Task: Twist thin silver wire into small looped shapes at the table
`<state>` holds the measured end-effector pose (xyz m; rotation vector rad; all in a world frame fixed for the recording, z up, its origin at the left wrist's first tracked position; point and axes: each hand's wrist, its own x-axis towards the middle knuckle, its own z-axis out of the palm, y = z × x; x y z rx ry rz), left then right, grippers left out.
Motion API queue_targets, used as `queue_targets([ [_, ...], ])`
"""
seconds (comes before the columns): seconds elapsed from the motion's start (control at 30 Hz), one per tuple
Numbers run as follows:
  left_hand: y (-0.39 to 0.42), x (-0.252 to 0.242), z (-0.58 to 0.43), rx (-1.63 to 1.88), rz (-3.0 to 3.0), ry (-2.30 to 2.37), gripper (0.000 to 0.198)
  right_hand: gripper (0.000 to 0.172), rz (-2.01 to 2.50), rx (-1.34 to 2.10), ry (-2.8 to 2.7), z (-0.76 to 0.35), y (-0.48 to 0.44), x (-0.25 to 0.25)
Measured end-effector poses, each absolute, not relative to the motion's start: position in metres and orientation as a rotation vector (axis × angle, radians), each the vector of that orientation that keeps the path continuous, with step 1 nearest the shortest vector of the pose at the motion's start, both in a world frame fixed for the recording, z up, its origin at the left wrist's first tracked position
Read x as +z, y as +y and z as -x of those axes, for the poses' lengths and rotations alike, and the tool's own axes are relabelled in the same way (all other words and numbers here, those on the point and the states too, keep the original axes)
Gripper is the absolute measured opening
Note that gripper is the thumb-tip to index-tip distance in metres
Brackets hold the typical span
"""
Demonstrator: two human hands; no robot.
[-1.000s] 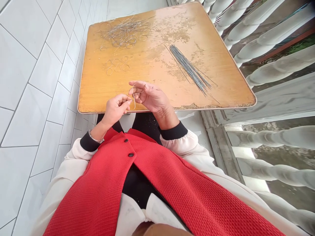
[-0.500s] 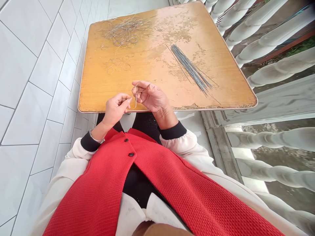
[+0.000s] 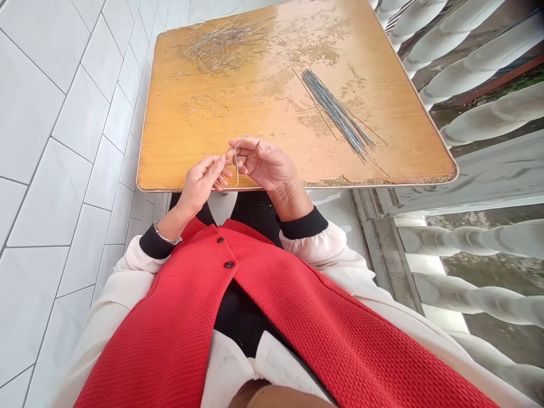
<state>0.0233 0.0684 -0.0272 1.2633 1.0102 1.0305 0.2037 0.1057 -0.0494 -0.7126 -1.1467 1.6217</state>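
A thin wire (image 3: 237, 170) curves between my two hands above the table's near edge. My right hand (image 3: 267, 164) pinches it between thumb and fingers, palm partly turned up. From the left, the fingertips of my left hand (image 3: 202, 178) close on the wire beside the right fingers. Beyond my hands, several small wire loops (image 3: 207, 106) lie on the wooden table (image 3: 170, 153). A tangled pile of bent wires (image 3: 225, 45) rests at the table's far left. To the right lies a bundle of straight wires (image 3: 335, 113), with a few loose ones alongside.
White wall tiles (image 3: 46, 136) run along the left side of the table. A railing with white balusters (image 3: 467, 68) stands close on the right. The table's near edge is just above my lap.
My left hand has shifted slightly up, its fingers now nearer the right fingertips. The right hand still holds the wire. The view has moved a little, so the table appears slightly shifted.
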Motion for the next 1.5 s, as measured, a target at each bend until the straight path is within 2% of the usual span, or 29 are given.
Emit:
queue_targets([
  [0.27,0.07,-0.018,-0.034,0.957,-1.184,1.026,0.013,0.041,0.852,1.577,-1.123,-0.197,0.104,-0.047],
  [0.43,0.069,-0.015,-0.037,0.964,-1.156,1.046,0.017,0.043,0.837,1.57,-1.113,-0.197,0.1,-0.049],
  [0.63,0.068,-0.022,-0.036,1.033,-1.112,1.023,0.015,0.032,0.875,1.429,-0.936,-0.189,0.078,-0.054],
  [0.83,0.067,-0.023,-0.038,1.047,-1.087,1.03,0.016,0.031,0.874,1.404,-0.83,-0.179,0.069,-0.053],
  [1.3,0.069,-0.032,-0.037,1.057,-1.112,1.021,0.017,0.029,0.996,1.089,-0.958,-0.167,0.071,-0.059],
  [1.5,0.069,-0.032,-0.037,1.069,-1.122,0.977,0.016,0.025,0.948,1.146,-0.887,-0.166,0.069,-0.057],
])
